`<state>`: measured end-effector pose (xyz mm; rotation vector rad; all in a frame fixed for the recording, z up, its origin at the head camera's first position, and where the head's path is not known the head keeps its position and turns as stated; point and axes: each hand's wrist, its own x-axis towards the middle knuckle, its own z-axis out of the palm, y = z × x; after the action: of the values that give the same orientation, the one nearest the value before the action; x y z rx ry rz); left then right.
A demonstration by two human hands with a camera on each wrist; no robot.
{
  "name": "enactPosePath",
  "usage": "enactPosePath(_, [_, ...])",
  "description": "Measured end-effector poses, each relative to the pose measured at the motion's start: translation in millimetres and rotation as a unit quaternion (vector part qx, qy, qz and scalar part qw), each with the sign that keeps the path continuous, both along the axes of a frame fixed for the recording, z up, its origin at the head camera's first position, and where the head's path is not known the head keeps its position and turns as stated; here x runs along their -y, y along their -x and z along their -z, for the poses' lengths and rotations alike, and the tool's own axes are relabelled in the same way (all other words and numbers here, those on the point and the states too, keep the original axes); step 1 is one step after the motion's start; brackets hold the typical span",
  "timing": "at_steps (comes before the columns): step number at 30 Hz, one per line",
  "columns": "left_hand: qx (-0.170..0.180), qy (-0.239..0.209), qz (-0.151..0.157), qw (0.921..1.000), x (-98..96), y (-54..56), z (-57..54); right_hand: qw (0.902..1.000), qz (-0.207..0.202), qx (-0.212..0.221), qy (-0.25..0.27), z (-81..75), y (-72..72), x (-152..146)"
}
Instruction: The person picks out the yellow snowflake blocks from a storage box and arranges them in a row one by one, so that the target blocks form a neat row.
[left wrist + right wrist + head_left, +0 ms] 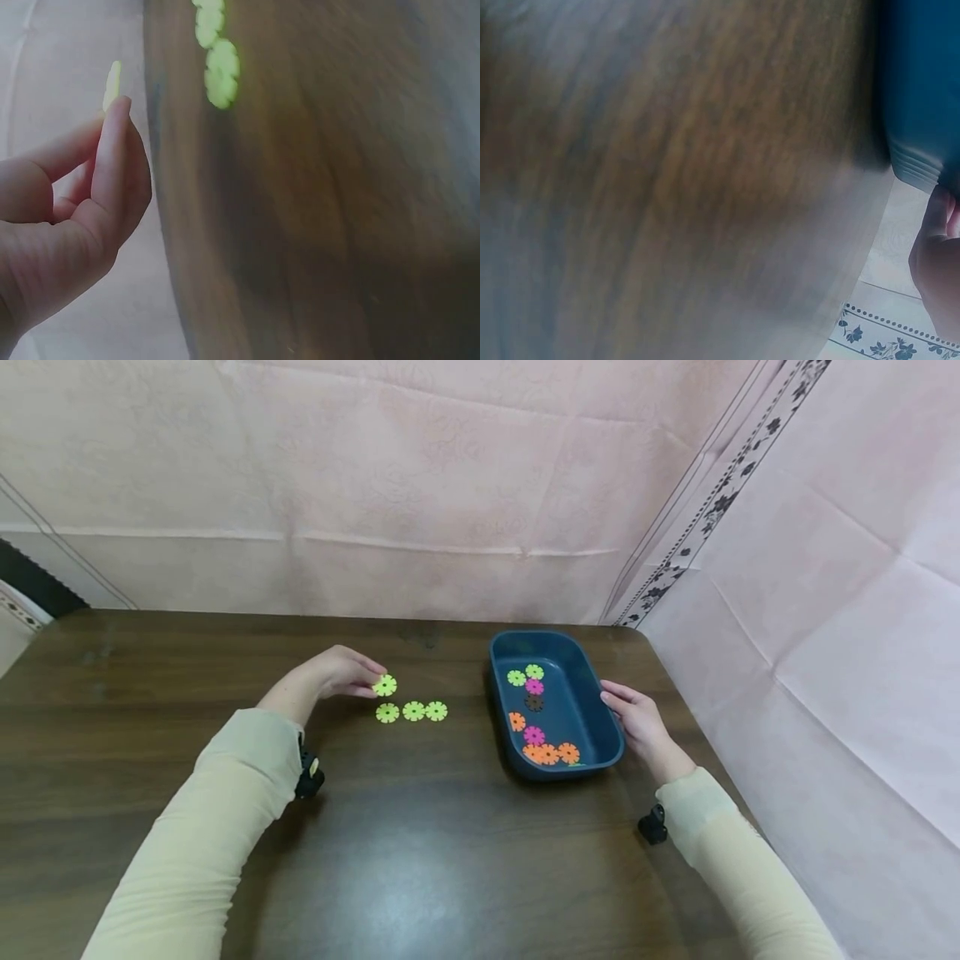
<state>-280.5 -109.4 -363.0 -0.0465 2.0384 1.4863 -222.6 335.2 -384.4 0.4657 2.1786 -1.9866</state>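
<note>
Between the thumb and fingertips of my left hand (337,675) is a yellow-green notched plastic disc (386,685), flower-like in outline and seen edge-on in the left wrist view. It is held just beyond the left end of a row of three matching discs (413,711) on the table. My right hand (636,720) holds the right side wall of a dark blue tray (553,647), the thumb on the outside in the right wrist view. Inside the tray lie several more discs: yellow-green (516,677), pink (534,735), orange (568,752) and a brown one (533,702).
The brown wooden table (405,860) reaches back to a pale pink cloth (420,468) hanging behind it. Another cloth (840,577) with a dark floral border hangs along the right edge. Black wrist cameras (308,775) sit below both cuffs.
</note>
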Motion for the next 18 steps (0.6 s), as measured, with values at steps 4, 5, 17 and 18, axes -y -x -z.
enactPosePath(4, [0.015,-0.003,0.003,0.9999,11.4,-6.0,4.6,1.0,-0.004,0.002,0.008,-0.4,-0.3,-0.2])
enactPosePath(5, [0.016,-0.001,0.004,0.9999,12.9,-7.1,6.2,1.0,-0.004,0.004,0.006,-0.5,-0.1,-0.9])
enactPosePath(17, [0.008,0.063,-0.001,0.998,20.9,-16.4,18.5,0.9999,-0.002,0.01,-0.012,1.4,1.1,-0.6])
enactPosePath(18, [0.006,0.068,-0.004,0.9977,21.1,-16.8,18.7,0.9999,-0.002,0.009,-0.011,1.2,1.1,-0.7])
